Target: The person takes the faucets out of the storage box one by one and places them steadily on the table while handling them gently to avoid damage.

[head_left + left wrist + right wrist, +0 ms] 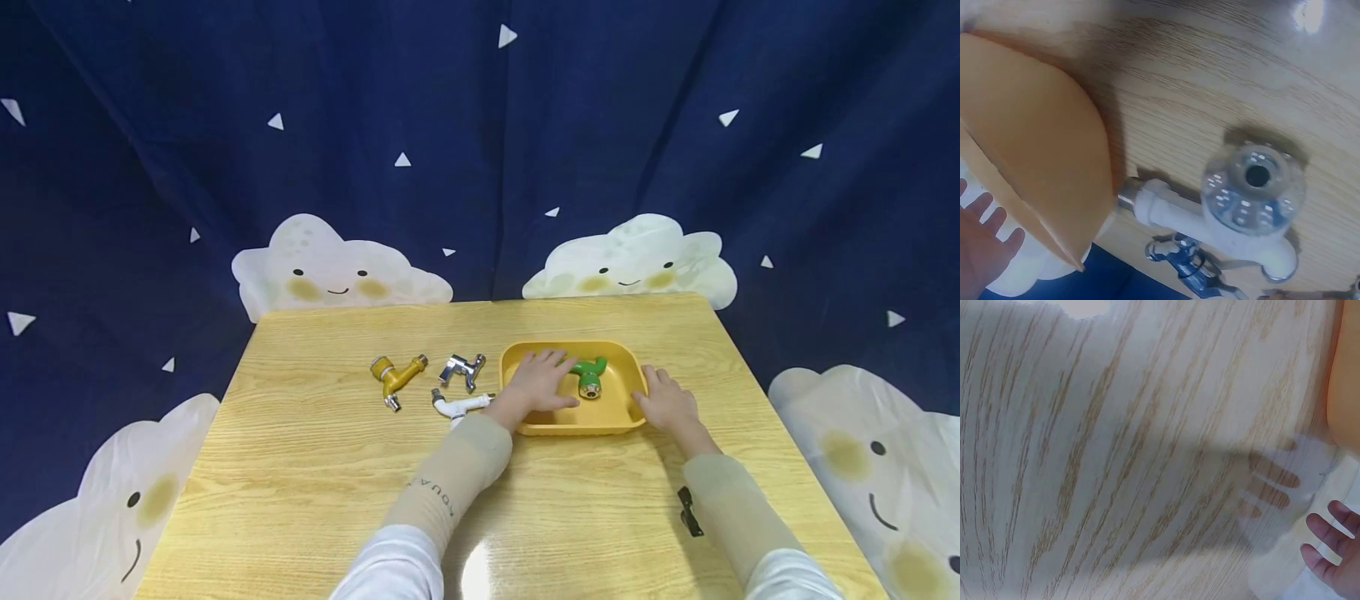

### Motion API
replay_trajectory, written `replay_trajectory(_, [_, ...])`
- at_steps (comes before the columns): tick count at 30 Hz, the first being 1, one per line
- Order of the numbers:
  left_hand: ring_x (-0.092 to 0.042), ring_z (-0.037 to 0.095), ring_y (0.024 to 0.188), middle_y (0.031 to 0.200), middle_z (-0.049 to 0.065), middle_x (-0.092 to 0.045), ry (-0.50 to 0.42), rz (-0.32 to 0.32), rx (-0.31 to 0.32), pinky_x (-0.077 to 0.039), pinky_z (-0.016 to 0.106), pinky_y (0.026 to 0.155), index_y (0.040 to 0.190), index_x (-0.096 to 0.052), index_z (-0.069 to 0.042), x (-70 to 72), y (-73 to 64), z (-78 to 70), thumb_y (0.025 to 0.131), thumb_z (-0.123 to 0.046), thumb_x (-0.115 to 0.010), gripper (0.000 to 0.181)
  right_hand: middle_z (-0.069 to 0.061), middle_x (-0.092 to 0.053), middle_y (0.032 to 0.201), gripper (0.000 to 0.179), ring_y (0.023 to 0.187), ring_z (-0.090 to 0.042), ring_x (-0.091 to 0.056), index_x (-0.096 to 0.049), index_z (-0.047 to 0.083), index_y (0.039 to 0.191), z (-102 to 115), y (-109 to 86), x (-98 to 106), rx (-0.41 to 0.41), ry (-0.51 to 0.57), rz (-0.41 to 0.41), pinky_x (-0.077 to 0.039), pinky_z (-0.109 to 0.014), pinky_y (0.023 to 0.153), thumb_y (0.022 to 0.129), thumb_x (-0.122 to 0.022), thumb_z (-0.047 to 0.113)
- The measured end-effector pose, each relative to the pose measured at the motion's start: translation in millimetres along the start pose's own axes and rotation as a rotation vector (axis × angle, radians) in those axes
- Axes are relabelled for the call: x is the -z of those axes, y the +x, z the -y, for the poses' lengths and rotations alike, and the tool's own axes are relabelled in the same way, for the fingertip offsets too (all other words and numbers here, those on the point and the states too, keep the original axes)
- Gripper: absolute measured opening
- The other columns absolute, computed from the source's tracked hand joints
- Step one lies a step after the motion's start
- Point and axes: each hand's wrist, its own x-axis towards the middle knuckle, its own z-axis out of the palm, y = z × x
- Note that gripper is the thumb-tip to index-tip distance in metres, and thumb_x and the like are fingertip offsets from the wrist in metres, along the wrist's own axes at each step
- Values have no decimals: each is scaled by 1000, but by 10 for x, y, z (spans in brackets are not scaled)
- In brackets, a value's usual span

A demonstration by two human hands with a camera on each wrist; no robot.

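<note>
A yellow plastic basin (pixel 622 417) stands on the table with a green faucet (pixel 590 385) lying in it. My left hand (pixel 536 382) reaches over the basin's left side with its fingers spread, fingertips close to the green faucet. At the basin's right rim is my right hand (pixel 667 404), its thumb and fingers apart; the right wrist view shows separated fingers (pixel 1325 534) beside the orange-looking basin wall (pixel 1346 394). Below my left wrist lies a white faucet (pixel 1191 219), partly covered by the forearm in the head view.
Left of the basin lie a chrome faucet (pixel 461 371) and a yellow faucet (pixel 396 379). A small black object (pixel 688 512) sits beside the right forearm on the wooden table (pixel 315 467). Behind hangs a dark blue curtain (pixel 450 100) with cloud figures.
</note>
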Motion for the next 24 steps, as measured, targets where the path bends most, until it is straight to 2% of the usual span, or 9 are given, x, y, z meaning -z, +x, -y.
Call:
replay_trajectory(6, [-21,21,136,150,2,-23,2,32,8,-20,46,109,146,-21,-27,-23,70,-88,82,-59,-51,77,-29,-31,132,59,113,-49,-38,-19,1,139,2,5,1,3,4,3,-33,-65,84,93,-36,35])
replay_trajectory(14, [-17,20,138,152,-1,-17,3,79,44,-17,45,110,146,-15,-33,-99,153,-127,83,-60,-50,78,-28,-30,133,60,116,-49,-36,-18,2,141,6,-3,4,-10,14,12,-31,-66,87,93,-35,35])
replay_trajectory(24, [-16,19,138,152,-2,-16,-12,122,80,-17,44,110,146,-15,-33,-123,218,-143,83,-59,-50,77,-27,-32,132,59,115,-48,-37,-19,3,140,2,-12,2,-5,24,7,-32,-65,85,93,-36,34])
